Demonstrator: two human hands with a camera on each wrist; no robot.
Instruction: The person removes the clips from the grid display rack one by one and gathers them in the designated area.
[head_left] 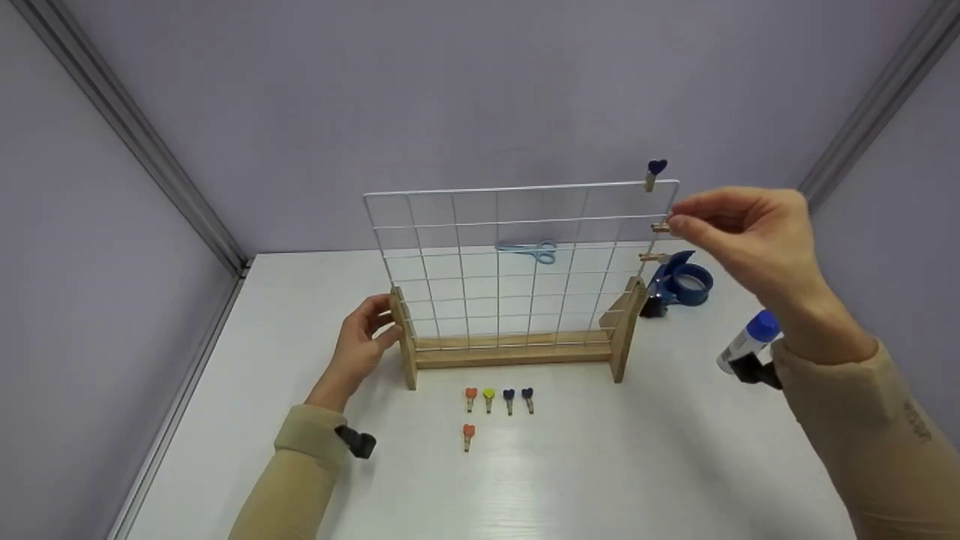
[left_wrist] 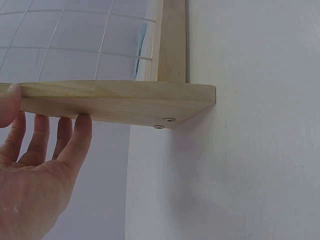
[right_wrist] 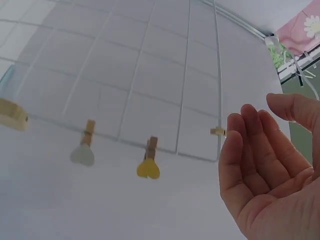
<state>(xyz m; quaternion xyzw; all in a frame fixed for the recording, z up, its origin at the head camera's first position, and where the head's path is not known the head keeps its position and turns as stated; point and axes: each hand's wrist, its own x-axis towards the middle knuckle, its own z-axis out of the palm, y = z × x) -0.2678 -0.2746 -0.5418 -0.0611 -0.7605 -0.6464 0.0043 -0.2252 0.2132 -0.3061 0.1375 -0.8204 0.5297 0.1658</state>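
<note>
A white wire grid (head_left: 497, 255) stands upright in a wooden stand. My left hand (head_left: 360, 341) grips the stand's left upright (left_wrist: 115, 95), thumb on its edge and fingertips against its outer face. Beside the grid's upper right side is my right hand (head_left: 757, 232), thumb and fingers apart. In the right wrist view its fingers are clear of the yellow heart clothespin (right_wrist: 149, 162) on the side wire. A white heart clothespin (right_wrist: 84, 150) is clipped lower on that wire. On the top wire, near the corner, sits a dark blue heart clothespin (head_left: 655, 171).
In front of the stand lie several small heart clothespins: an orange one (head_left: 470, 397), a yellow one (head_left: 489, 397), dark blue ones (head_left: 509, 400) and another orange one (head_left: 469, 435). Light blue scissors (head_left: 545, 253) lie behind the grid. A blue tape dispenser (head_left: 679, 285) and a glue stick (head_left: 750, 341) are right.
</note>
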